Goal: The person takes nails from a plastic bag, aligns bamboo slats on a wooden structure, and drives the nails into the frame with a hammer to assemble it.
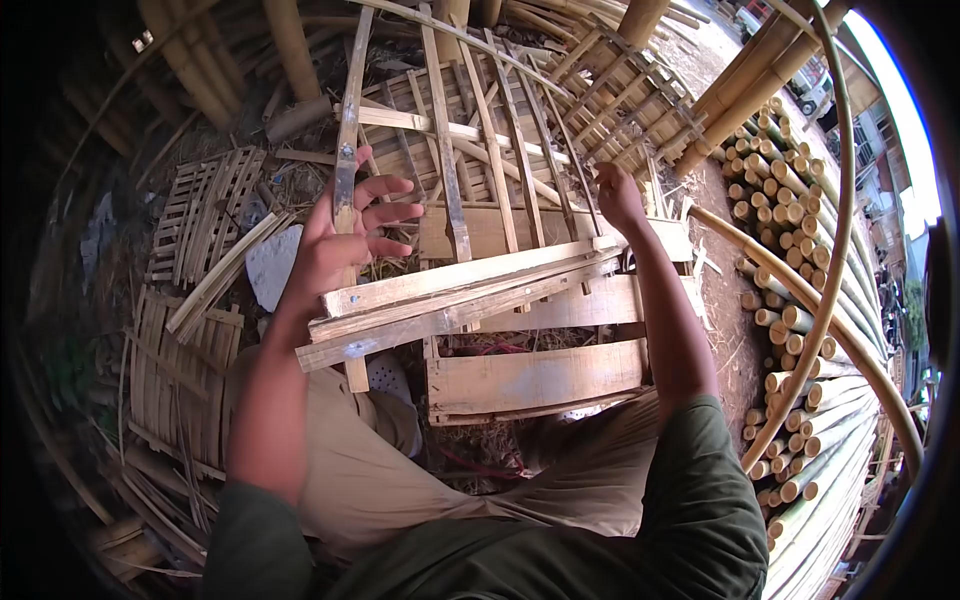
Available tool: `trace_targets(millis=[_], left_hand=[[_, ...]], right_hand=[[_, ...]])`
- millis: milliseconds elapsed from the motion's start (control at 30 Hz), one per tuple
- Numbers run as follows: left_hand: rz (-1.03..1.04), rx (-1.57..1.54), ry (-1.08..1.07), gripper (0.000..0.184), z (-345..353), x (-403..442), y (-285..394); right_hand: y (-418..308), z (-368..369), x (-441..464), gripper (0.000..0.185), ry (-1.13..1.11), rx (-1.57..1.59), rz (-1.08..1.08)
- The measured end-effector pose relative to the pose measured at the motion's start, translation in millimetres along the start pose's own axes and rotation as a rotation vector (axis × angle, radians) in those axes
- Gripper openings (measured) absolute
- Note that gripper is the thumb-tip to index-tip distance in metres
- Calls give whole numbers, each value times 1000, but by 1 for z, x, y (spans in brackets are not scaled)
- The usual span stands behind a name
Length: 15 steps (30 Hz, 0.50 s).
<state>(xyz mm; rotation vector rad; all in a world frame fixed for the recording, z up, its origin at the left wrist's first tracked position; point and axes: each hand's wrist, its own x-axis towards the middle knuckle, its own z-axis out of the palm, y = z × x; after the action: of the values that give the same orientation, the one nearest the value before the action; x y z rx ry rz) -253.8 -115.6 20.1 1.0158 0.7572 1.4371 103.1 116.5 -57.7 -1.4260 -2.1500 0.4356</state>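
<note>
A lattice frame of bamboo slats leans in front of me, its long upright slats nailed across a pale crossbar. My left hand is at the leftmost upright slat, palm against or just behind it, fingers spread apart. My right hand is closed in a fist beside the thin rightmost slat; what it grips, if anything, is hidden. A few stacked strips lie across the frame's lower end. Beneath them is a wooden crate with broad boards.
Cut bamboo poles are piled at the right, with a bent pole arching before them. Slatted panels and loose strips lie on the left. Another lattice stands behind. Thick bamboo posts rise at the back.
</note>
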Motion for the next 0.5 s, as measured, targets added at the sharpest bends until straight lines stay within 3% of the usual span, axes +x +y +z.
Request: trace_targets(millis=[33, 67, 100, 133, 167, 233, 333, 433, 500], left_hand=[[-4, -17, 30, 93, 0, 3, 0], [-7, -82, 34, 90, -4, 5, -2], [-7, -82, 29, 90, -6, 6, -5], [-2, -150, 58, 89, -7, 9, -7], [1, -218, 86, 89, -7, 11, -8], [1, -256, 104, 87, -5, 15, -10], [23, -674, 111, 78, -11, 22, -15], [-9, -915, 71, 75, -13, 30, -14], [-11, -965, 91, 72, -10, 33, -11]], right_hand=[[-5, -7, -8, 31, 37, 204, -162], [-3, -13, -16, 48, -170, 235, -168], [-16, -25, -36, 52, -325, 249, -196], [-27, -36, -57, 66, -495, -14, -246], [-47, -42, -77, 76, -652, -173, -80], [-37, -33, -107, 81, -573, -214, -250], [-30, -15, -130, 73, -266, -223, -220], [6, 4, -118, 69, -180, -278, -294], [-1, -1, -120, 63, -66, -56, -110]])
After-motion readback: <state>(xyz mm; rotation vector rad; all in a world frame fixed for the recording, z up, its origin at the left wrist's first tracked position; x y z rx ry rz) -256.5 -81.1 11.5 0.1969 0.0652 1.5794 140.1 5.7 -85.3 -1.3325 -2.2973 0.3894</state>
